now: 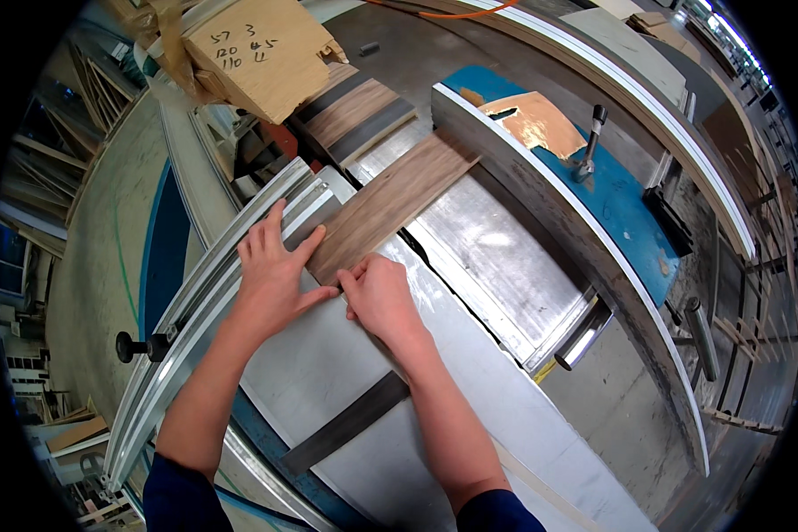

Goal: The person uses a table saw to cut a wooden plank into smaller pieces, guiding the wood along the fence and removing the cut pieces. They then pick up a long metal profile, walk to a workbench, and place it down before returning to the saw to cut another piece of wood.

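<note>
- Walnut-toned wood strip (390, 199) lies flat on the metal table (496, 257) of a workshop saw, its near end under both hands and its far end butted against the long grey fence (541, 213).
- Left hand (273, 270) rests flat and open beside the strip's near left corner, fingers spread, the thumb laid along the strip's end.
- Right hand (379, 297) sits just right of the left one, fingers curled down onto the strip's near edge; it presses rather than grips, and the two hands nearly touch.
- Judged from the pose, the step in hand is squaring the strip against the fence and steadying it along the dark slot (434, 266) that runs just to the right of the right hand.
- Any next move would call for steady downward pressure, the far end held tight to the fence, and fingertips kept well clear of that slot.
- Beyond the hands, on the far side of the fence, a blue machine top (612, 199) carries an upright black-knobbed lever (590, 142).
- Farther off and to the left of the hands, stacked boards (355, 115) and a pale marked offcut (257, 53) sit at the table's end.
- Near the left forearm, a black knob (126, 347) juts from the sliding rail (195, 310).
</note>
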The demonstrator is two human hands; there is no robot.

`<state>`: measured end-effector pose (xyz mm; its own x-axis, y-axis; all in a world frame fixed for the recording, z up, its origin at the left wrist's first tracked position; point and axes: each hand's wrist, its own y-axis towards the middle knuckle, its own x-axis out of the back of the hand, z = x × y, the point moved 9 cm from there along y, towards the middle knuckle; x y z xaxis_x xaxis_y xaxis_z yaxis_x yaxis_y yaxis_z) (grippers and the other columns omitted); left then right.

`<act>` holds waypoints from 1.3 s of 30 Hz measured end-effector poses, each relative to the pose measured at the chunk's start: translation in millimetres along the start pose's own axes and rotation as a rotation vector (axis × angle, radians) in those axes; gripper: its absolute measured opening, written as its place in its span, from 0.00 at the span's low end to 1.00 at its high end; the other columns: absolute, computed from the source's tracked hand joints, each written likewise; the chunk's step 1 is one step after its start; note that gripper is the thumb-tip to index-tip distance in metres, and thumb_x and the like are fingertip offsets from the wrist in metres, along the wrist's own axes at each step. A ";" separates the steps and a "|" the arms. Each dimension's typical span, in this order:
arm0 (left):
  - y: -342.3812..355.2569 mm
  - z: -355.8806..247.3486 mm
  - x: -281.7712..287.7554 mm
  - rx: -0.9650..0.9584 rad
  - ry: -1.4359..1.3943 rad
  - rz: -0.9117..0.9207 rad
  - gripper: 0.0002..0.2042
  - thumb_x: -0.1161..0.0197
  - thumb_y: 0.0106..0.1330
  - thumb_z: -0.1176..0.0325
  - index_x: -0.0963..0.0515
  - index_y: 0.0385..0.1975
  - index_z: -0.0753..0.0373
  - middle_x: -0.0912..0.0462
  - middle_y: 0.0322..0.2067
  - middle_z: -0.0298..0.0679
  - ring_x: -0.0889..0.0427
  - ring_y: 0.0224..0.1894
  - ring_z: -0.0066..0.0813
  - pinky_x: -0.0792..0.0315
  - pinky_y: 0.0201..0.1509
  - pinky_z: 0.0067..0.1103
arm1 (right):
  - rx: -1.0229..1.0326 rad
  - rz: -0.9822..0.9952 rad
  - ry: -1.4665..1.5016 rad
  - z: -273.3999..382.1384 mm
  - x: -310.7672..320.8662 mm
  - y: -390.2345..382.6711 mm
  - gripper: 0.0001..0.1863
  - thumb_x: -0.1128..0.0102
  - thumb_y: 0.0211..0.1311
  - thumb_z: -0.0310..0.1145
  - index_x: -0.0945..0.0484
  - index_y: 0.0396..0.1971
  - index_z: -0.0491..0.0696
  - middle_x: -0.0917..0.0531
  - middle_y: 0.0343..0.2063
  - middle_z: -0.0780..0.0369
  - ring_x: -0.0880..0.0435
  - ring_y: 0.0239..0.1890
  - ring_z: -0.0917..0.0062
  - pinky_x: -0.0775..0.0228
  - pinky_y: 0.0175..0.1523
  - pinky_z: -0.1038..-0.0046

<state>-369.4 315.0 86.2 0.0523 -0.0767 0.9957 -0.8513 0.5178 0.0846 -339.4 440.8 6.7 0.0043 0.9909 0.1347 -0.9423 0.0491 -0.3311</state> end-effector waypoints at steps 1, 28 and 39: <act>0.8 -0.5 -0.1 -0.003 0.002 0.010 0.40 0.17 0.42 0.51 0.22 0.60 0.52 0.49 0.72 0.57 0.43 0.68 0.56 0.45 0.69 0.43 | -0.002 -0.003 -0.001 -0.4 1.0 0.2 0.14 0.38 0.67 0.32 0.24 0.27 0.36 0.18 0.17 0.56 0.16 0.16 0.74 0.26 0.24 0.72; 3.9 4.4 3.4 0.009 -0.173 0.016 0.36 0.16 0.36 0.57 0.16 0.53 0.53 0.48 0.73 0.53 0.44 0.72 0.53 0.46 0.73 0.41 | -0.007 -0.017 0.013 -2.5 2.3 1.9 0.13 0.37 0.66 0.31 0.25 0.24 0.38 0.19 0.13 0.58 0.17 0.15 0.75 0.27 0.24 0.72; 5.2 -3.9 5.2 0.033 -0.101 -0.100 0.31 0.19 0.37 0.58 0.14 0.49 0.56 0.44 0.71 0.55 0.40 0.66 0.55 0.45 0.70 0.43 | 0.053 -0.050 0.042 -5.6 0.9 3.0 0.13 0.38 0.66 0.30 0.25 0.24 0.38 0.18 0.16 0.57 0.17 0.15 0.75 0.27 0.23 0.72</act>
<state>-371.6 320.6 92.0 0.0864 -0.2132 0.9732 -0.8612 0.4752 0.1806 -340.3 442.5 0.6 0.0648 0.9918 0.1099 -0.9569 0.0929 -0.2750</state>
